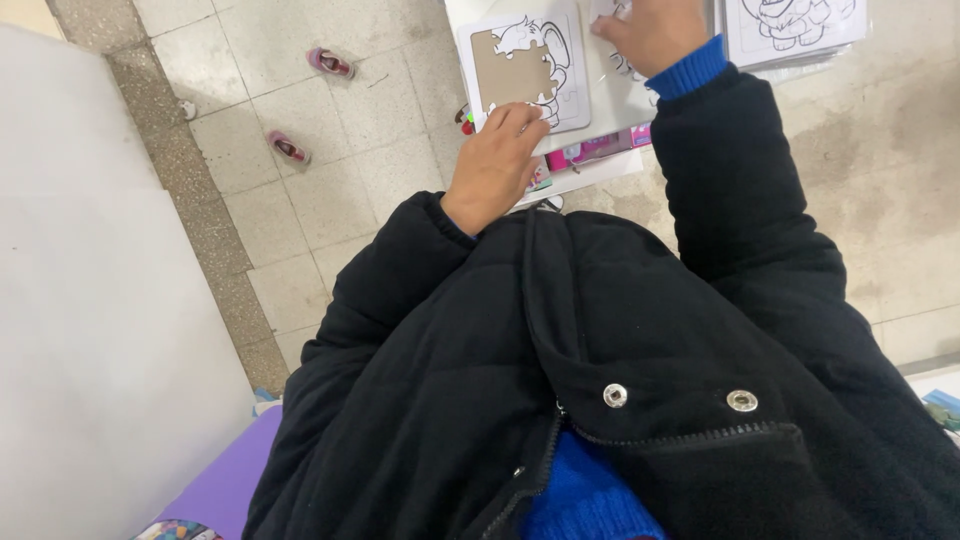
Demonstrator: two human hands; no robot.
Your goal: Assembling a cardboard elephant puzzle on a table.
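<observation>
Left hand (495, 165) rests loosely curled, fingertips on the lower edge of a puzzle board (525, 68) with brown gaps, on the white table (600, 165). Right hand (650, 30), just beside, presses a second sheet (612, 55); its grasp cannot be told. Stacked line-drawing sheets (795, 25) lie rightmost.

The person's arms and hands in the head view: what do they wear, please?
Both arms are in the sleeves of a black padded jacket with silver snap buttons and a zip. A bright blue knitted cuff shows at the right wrist, and the same blue shows under the open collar. The left hand and right hand are bare, without gloves.
</observation>
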